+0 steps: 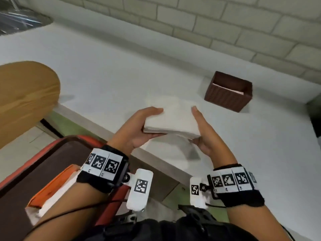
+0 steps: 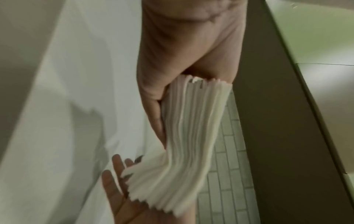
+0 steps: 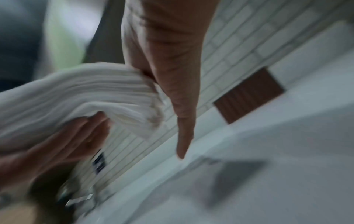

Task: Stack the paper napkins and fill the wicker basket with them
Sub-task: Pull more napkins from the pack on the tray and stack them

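I hold a thick stack of white paper napkins point(image 1: 172, 120) in both hands, just above the white counter point(image 1: 104, 70) near its front edge. My left hand point(image 1: 151, 122) grips the stack's left end, thumb on top and fingers underneath. At the right end, my right hand point(image 1: 196, 126) has its thumb along the top and straight fingers below. In the left wrist view the stack point(image 2: 191, 121) sags toward the right hand's fingers point(image 2: 114, 181). The brown wicker basket point(image 1: 227, 94) stands to the far right by the wall, with a few napkins inside. It also shows, blurred, in the right wrist view point(image 3: 249, 97).
A round wooden board point(image 1: 26, 98) overhangs the counter's left side. An orange-rimmed brown tray point(image 1: 43, 171) sits below my left arm. Behind the counter rises a pale brick wall point(image 1: 225, 23). A faint white patch, perhaps more napkins point(image 1: 161, 100), lies behind the stack.
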`<state>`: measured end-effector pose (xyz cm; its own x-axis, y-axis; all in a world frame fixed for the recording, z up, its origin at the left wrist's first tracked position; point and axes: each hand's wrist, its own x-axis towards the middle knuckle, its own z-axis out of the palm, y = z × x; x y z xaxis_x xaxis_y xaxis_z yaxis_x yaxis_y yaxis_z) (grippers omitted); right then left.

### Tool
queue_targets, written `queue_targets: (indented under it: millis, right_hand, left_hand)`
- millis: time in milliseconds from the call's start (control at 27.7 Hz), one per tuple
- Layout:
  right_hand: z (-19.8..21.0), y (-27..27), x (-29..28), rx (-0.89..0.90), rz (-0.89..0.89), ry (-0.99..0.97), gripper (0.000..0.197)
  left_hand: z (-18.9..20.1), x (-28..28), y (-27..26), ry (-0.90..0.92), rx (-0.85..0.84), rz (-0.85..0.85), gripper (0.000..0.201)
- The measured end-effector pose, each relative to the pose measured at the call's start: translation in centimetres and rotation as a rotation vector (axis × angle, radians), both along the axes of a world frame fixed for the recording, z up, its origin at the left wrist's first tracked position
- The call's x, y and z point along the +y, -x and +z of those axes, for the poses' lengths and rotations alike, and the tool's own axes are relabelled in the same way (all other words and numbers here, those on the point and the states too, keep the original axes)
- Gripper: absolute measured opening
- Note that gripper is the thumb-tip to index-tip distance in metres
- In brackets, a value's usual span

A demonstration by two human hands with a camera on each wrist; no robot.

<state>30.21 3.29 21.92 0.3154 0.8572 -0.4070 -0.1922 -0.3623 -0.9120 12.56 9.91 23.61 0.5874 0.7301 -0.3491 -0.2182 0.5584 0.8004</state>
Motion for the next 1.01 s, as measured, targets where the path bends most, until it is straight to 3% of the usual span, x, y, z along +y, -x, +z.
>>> queue_targets:
  millis: [72, 144, 217, 325, 505, 614, 758, 902, 938, 1011]
  right_hand:
    - [-0.2, -3.0, -2.5, 0.278, -0.004, -0.021, 0.059]
    - [-0.9, -5.1, -4.7, 0.375, -0.039, -0.071, 0.082]
    - [-1.7, -6.4, -6.0, 0.185, -0.108, -0.117, 0.094]
    - [-2.3, -6.8, -7.3, -0.160, -0.213, -0.129, 0.070]
    - [-3.8, -7.2, -8.8, -0.191, -0.218, -0.114, 0.071]
    - [-4.6, -7.2, -8.9, -0.232, -0.212, -0.101, 0.080]
    - [-5.0, -6.9, -8.9, -0.358, -0.201, -0.107, 0.069]
    - [-3.0, -6.7, -9.1, -0.520, -0.247, -0.079, 0.050]
    - [-2.4, -6.8, -9.0, -0.486, -0.265, -0.048, 0.047]
    - [-1.9, -7.3, -8.7, -0.211, -0.305, 0.010, 0.049]
  left_hand:
    - [-0.1, 0.3, -2.3, 0.020, -0.035, -0.105, 0.018]
    - [-0.8, 0.4, -4.3, -0.054, 0.012, -0.231, 0.021]
    - [-2.1, 0.4, -6.1, -0.255, 0.123, -0.337, 0.031]
    - [-4.0, -0.4, -7.8, -0.520, 0.212, -0.315, 0.045]
    - [-7.0, -2.0, -9.6, -0.707, 0.243, -0.370, 0.099]
    - [-8.0, -2.1, -10.0, -0.717, 0.252, -0.327, 0.109]
    - [-8.0, -1.9, -10.2, -0.701, 0.275, -0.269, 0.107]
    - [-6.2, -1.4, -10.7, -0.715, 0.431, -0.213, 0.071]
    - [-5.6, -1.0, -10.9, -0.663, 0.472, -0.241, 0.063]
    - [-4.8, -0.1, -11.2, -0.408, 0.491, -0.374, 0.069]
